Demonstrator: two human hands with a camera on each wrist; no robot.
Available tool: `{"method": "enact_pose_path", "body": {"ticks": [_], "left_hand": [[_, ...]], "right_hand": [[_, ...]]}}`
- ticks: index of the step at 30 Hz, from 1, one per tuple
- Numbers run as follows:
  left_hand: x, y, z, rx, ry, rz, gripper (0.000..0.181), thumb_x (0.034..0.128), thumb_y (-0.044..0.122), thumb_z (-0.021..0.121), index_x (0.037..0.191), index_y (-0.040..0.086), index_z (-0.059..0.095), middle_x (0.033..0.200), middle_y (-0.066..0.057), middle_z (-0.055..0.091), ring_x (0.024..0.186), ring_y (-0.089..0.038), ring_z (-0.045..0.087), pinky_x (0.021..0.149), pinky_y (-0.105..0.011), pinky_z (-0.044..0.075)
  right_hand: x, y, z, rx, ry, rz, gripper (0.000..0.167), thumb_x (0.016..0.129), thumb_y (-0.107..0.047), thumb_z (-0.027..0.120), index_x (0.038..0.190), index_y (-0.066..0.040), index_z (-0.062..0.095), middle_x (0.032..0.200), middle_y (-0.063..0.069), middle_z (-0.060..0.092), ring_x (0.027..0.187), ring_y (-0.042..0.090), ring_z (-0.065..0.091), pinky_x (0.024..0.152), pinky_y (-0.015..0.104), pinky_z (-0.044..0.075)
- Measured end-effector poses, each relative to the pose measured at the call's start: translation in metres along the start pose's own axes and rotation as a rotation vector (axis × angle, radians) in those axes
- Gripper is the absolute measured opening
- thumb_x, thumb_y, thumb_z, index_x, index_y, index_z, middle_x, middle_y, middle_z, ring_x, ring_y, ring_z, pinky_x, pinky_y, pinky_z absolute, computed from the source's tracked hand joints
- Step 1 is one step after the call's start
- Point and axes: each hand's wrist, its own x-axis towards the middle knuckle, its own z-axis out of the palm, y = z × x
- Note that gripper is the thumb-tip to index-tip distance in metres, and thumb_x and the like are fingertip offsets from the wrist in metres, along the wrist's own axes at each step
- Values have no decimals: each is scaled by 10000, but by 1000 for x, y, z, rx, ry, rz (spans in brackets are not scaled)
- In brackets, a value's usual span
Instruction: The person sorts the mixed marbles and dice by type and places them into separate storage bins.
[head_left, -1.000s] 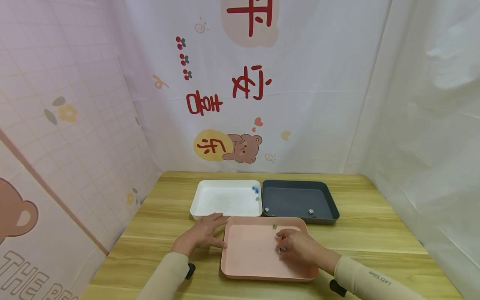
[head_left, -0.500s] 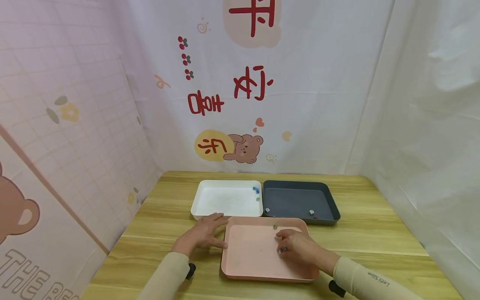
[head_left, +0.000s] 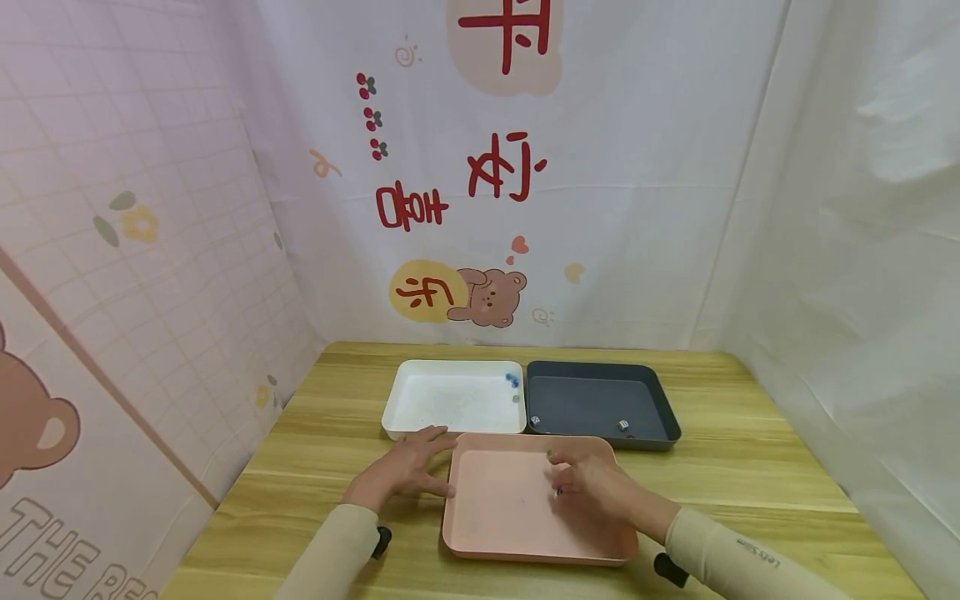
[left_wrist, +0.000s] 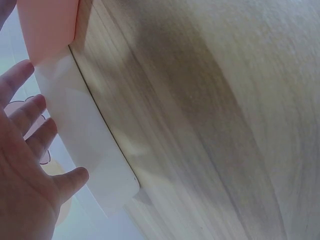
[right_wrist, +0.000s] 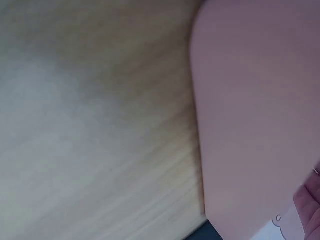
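A pink tray point(head_left: 495, 508) lies on the wooden table, also in view from the left wrist point(left_wrist: 50, 25) and right wrist point(right_wrist: 250, 110). My left hand point(head_left: 401, 468), its fingers spread, touches the tray's left rim with the thumb; the left wrist view shows the hand point(left_wrist: 22, 165) holding nothing. Over the right half of the tray, my right hand point(head_left: 600, 490) has curled fingers round small dice, of which only a dark-marked bit point(head_left: 558, 492) shows. Its index fingertip is at a small green piece point(head_left: 549, 454) near the far rim. Only part of this hand point(right_wrist: 310, 205) appears in the right wrist view.
Behind the pink tray stand a white tray point(head_left: 442, 400) with small blue pieces point(head_left: 512, 380) and a pale green one point(head_left: 516, 398), and a dark grey tray point(head_left: 585, 396) with two whitish dice point(head_left: 623, 425) and a small red piece point(head_left: 631, 437).
My right index finger has moved away from me to the green piece, and the dice in that hand are now mostly hidden by the fingers. My left hand has stayed put.
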Motion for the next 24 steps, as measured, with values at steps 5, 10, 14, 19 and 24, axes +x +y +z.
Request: {"method": "enact_pose_path", "body": {"ticks": [5, 10, 14, 19, 24], "left_hand": [[1, 1, 1, 5, 2, -4, 837, 773, 461, 831, 1457, 104, 507, 1548, -179, 353, 1432, -391, 297, 1123, -673, 163], [1, 1, 0, 4, 2, -6, 836, 772, 460, 833, 1457, 106, 508, 1547, -184, 352, 1432, -389, 298, 1126, -667, 163], [1, 0, -1, 1, -3, -6, 832, 782, 450, 829, 1464, 108, 499, 1553, -186, 344, 1434, -387, 293, 1131, -659, 159], [1, 0, -1, -4, -6, -5, 826, 789, 443, 825, 1468, 109, 494, 1557, -189, 336, 1437, -389, 286, 1129, -666, 153], [1, 0, 0, 2, -7, -2, 835, 786, 452, 824, 1472, 114, 490, 1557, -186, 338, 1436, -389, 290, 1127, -670, 156]], "right_hand": [[3, 2, -4, -237, 22, -77, 111, 799, -213, 835, 900, -185, 796, 1140, 89, 690, 1013, 187, 662, 880, 382, 545], [7, 2, -8, -271, 63, -88, 136, 785, -259, 852, 876, -175, 796, 1131, 57, 690, 1062, 231, 656, 890, 440, 534], [9, 1, -12, -250, 65, -70, 126, 813, -238, 829, 898, -150, 797, 1148, 72, 689, 1042, 232, 666, 852, 426, 554], [9, -1, -21, -166, 14, 75, 128, 873, -210, 774, 975, -134, 783, 1262, 127, 652, 1137, 298, 628, 887, 473, 540], [9, 8, -28, -145, 43, 112, 136, 877, -201, 768, 1002, -148, 781, 1259, 133, 645, 1111, 310, 634, 844, 473, 553]]}}
